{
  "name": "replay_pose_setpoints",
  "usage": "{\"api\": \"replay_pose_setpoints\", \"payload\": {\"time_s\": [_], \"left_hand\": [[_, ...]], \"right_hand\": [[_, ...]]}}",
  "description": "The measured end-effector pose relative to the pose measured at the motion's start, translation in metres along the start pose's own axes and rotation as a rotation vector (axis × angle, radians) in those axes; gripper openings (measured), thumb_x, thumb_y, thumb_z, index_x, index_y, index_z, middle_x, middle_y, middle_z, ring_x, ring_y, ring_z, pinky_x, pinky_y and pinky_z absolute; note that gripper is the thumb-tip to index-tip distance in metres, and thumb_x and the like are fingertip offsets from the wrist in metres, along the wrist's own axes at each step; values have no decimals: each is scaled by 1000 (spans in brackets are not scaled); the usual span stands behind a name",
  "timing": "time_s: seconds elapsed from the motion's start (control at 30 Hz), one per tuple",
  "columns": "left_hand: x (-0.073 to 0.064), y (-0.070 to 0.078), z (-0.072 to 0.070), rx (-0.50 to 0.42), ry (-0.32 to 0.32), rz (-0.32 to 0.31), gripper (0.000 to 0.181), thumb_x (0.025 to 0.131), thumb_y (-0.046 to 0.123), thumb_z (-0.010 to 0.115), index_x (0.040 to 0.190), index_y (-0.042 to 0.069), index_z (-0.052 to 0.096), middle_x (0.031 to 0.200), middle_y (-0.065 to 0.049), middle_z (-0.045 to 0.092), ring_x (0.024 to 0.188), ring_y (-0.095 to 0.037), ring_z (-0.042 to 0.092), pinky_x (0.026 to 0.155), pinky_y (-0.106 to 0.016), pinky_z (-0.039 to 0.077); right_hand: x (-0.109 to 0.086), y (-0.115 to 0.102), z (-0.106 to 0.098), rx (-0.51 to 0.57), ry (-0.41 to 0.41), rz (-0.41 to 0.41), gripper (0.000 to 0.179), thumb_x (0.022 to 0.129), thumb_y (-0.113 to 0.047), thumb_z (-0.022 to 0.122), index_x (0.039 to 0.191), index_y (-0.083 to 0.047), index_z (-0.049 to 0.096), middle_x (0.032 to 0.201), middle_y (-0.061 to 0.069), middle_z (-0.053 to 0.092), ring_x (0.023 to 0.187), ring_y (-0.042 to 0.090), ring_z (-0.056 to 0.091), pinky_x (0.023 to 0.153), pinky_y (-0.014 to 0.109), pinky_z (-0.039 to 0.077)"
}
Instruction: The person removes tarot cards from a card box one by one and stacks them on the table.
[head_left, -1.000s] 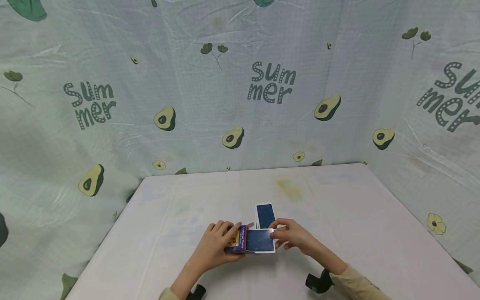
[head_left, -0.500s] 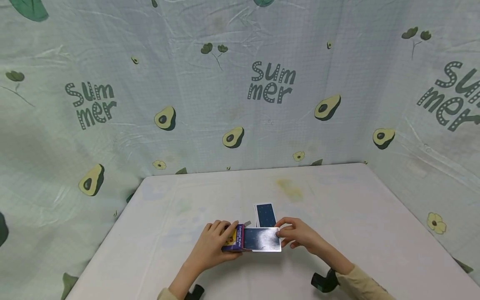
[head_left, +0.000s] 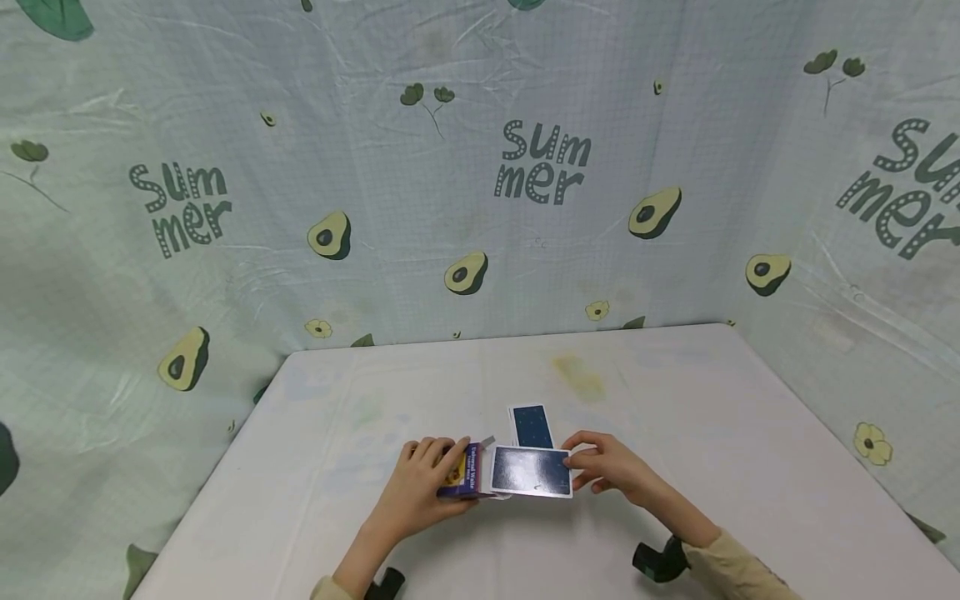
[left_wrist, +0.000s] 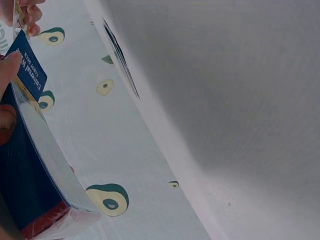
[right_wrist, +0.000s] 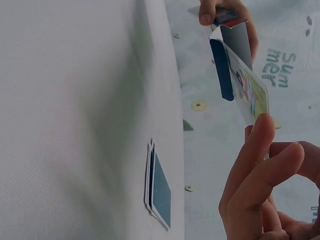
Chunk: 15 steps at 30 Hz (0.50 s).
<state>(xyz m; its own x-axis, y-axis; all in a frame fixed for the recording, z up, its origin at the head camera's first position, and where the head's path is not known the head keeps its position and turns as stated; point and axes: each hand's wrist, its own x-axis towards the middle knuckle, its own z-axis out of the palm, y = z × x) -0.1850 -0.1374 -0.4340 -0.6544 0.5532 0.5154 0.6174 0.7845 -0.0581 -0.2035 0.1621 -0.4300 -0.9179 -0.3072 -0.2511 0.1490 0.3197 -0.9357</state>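
Note:
My left hand [head_left: 412,492] grips a purple and yellow tarot deck box [head_left: 470,471] held up above the table, its opening toward the right. In the left wrist view, the box's blue flap [left_wrist: 33,70] sticks out, lettered "Tarot Deck". A tarot card [head_left: 532,472] with a dark blue back is pinched by its right end between the thumb and fingers of my right hand [head_left: 613,468]. Its left end is right at the box's mouth. The right wrist view shows the coloured picture on its underside. Behind it, a small stack of tarot cards [head_left: 532,425] lies back side up.
The table [head_left: 360,400] has a white cover with a yellowish stain at the back. A curtain [head_left: 390,175] printed with avocados and "summer" hangs around its far and side edges. A black wrist camera [head_left: 660,560] sits at the right sleeve.
My right hand has moved right, drawing the card out of the box. My left hand with the box has shifted slightly left and away. The stack on the table stays put.

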Motion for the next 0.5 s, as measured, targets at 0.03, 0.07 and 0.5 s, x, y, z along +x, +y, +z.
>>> {"api": "replay_pose_setpoints", "payload": {"time_s": [0.03,0.07,0.5], "left_hand": [[0,0,0,1,0,-4,81,59,55,73,127,18,48,103,0,55,93,-16,51,81,-36,39],[-1,-1,0,-3,-2,-8,81,59,55,73,127,18,48,104,0,55,93,-16,50,81,-36,38],[2,-10,0,-73,-5,-78,79,61,50,74,128,17,46,110,-3,54,98,-20,49,85,-42,37]], "right_hand": [[0,1,-1,3,1,-1,34,83,-25,59,108,-2,52,90,8,68,64,16,65,49,22,40],[0,2,-2,10,1,-2,35,83,-25,59,108,-2,52,92,9,67,65,16,65,50,22,41],[2,6,-13,58,65,40,40,84,-33,58,109,-3,51,96,6,65,71,19,67,54,22,46]]}}
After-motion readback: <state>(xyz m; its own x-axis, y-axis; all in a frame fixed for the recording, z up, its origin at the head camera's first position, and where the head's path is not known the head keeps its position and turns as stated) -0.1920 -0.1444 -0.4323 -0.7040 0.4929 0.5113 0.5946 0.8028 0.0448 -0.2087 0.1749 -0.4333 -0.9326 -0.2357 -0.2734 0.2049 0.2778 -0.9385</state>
